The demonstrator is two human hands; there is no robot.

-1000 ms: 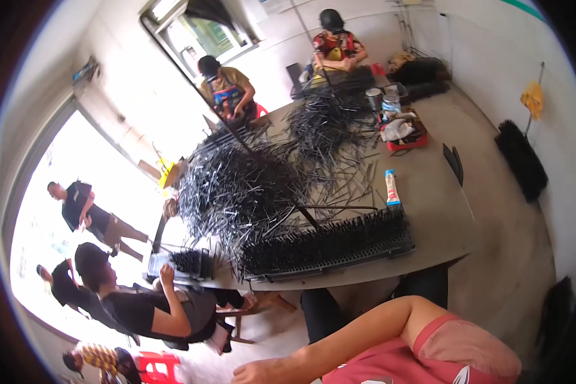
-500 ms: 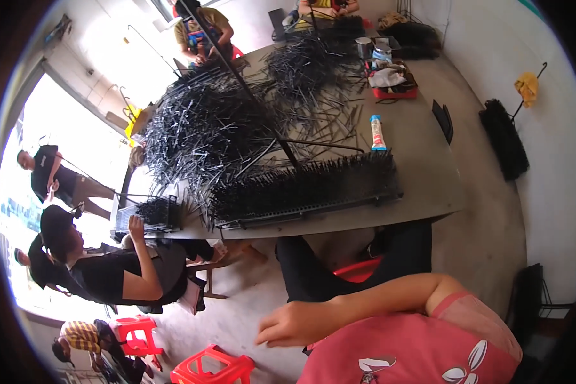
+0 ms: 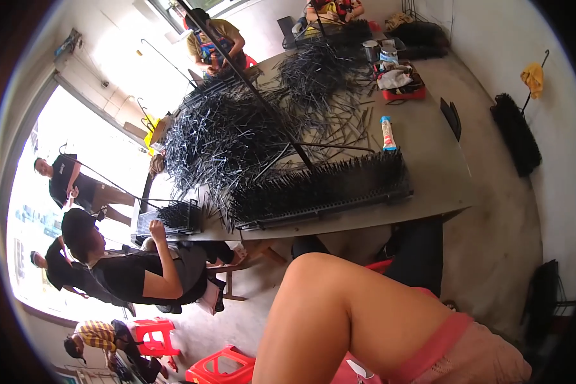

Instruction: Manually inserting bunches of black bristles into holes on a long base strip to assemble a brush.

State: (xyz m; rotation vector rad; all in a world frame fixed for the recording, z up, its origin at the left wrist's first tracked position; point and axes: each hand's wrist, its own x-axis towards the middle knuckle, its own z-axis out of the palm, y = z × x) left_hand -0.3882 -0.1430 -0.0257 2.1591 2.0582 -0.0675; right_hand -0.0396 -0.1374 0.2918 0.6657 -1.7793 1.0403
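My bent right arm [image 3: 339, 307] fills the lower middle, with a pink sleeve at the right; its hand is outside the picture. My left hand is not in view either. In front of me, along the table's near edge, lies a long black rack [image 3: 326, 210] full of upright black bristle-like strips [image 3: 313, 185]. Behind it, a big heap of loose black strips [image 3: 224, 137] spreads over the grey table [image 3: 429, 173]. A blue-and-white wrapped packet [image 3: 387, 133] lies near the rack's right end. My dark trouser leg [image 3: 419, 253] reaches under the table.
A person in black [image 3: 134, 269] sits at the left by a smaller rack [image 3: 179, 216]. Other people sit at the far side, and more are at the left. Red stools [image 3: 224, 366] stand on the floor. A red tray [image 3: 403, 93] holds cloths. Black brushes [image 3: 515, 137] lean on the right wall.
My right arm has swung up into the foreground, elbow raised, and its hand has left the picture. The view has shifted, so the table sits farther right.
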